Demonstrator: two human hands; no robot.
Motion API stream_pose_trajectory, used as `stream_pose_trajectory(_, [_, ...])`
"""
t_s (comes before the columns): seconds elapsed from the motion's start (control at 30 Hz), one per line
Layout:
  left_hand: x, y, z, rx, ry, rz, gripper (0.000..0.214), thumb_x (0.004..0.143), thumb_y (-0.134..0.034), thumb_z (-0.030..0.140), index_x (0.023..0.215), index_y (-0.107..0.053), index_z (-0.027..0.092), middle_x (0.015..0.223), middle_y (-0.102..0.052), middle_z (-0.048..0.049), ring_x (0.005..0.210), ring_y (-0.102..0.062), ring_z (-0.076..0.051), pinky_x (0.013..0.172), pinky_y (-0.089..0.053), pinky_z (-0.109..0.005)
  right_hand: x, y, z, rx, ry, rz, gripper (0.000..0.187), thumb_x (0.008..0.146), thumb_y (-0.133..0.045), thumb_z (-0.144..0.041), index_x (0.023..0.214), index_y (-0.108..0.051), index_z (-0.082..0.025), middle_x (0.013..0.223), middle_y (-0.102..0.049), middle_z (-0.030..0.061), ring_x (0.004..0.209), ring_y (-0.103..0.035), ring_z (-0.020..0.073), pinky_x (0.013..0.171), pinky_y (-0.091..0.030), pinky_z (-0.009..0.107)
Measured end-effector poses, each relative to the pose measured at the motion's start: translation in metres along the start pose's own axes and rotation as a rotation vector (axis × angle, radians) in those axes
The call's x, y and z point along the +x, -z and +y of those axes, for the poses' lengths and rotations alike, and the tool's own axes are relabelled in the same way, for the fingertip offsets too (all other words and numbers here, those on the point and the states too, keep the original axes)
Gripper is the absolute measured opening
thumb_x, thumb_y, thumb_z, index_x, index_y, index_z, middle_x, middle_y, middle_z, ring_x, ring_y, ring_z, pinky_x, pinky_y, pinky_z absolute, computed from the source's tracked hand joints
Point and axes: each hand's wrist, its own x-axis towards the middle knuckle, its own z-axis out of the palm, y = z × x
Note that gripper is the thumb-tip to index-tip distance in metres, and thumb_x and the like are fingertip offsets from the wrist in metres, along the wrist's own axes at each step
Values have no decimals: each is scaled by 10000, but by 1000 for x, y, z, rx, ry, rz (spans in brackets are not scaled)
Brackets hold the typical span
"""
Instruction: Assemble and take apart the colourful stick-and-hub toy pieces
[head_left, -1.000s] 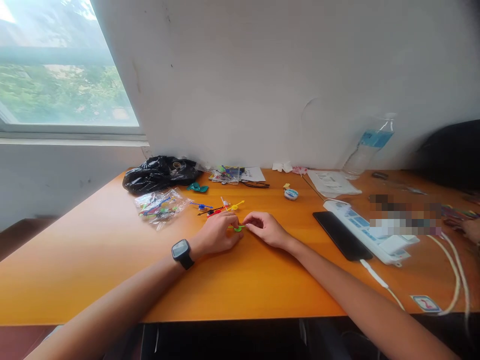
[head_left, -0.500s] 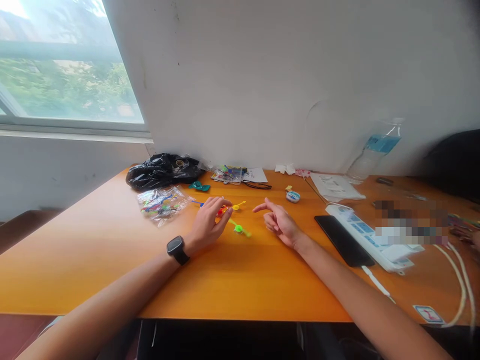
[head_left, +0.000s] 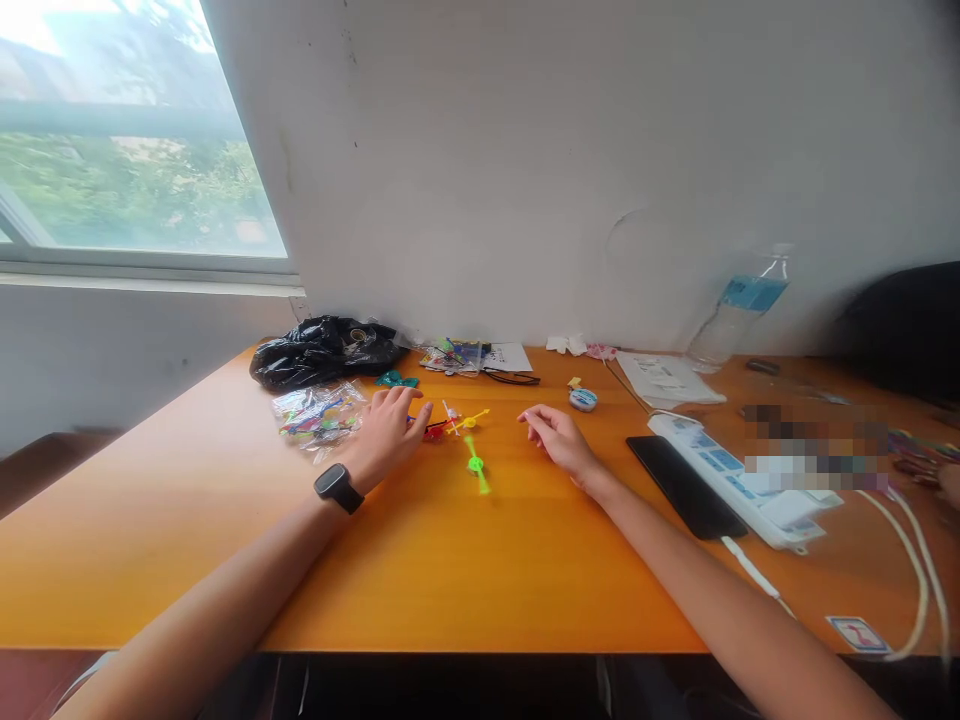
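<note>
Above the table, my left hand [head_left: 390, 425] is open, palm down with fingers spread. It partly hides a cluster of small plastic toys: a red piece [head_left: 433, 433], a white-and-red piece [head_left: 451, 415] and a bit of blue. Beside them lies a yellow toy [head_left: 471, 423] with a thin arm. A bright green two-armed spinner [head_left: 476, 466] sits between my hands, its arms slightly blurred and touched by neither hand. To its right is my right hand [head_left: 559, 443], fingers loosely bent and pointing left, nothing visible in it.
Near my left hand lies a clear bag of colourful parts [head_left: 311, 415]; a black plastic bag [head_left: 322, 352] is behind it. A small round tub [head_left: 583, 399] stands farther back. On the right are a black phone [head_left: 684, 488], a white power strip [head_left: 731, 480] and a bottle [head_left: 739, 310].
My left hand has moved left, away from the green spinner, uncovering more of the toys. The spinner's arms point a different way. The right hand's index finger has drawn in.
</note>
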Motion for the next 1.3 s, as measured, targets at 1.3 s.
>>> stream_pose_trajectory(1.3, [-1, -1, 18, -288, -204, -245, 368, 1012, -598, 555, 1119, -715, 224, 1025, -727, -77, 965, -649, -253, 845, -479, -351, 70, -80, -27, -643, 434, -395, 543, 1124, -290, -464, 1018, -761, -215, 1015, -748, 95, 1024, -599, 256, 983, -446, 414])
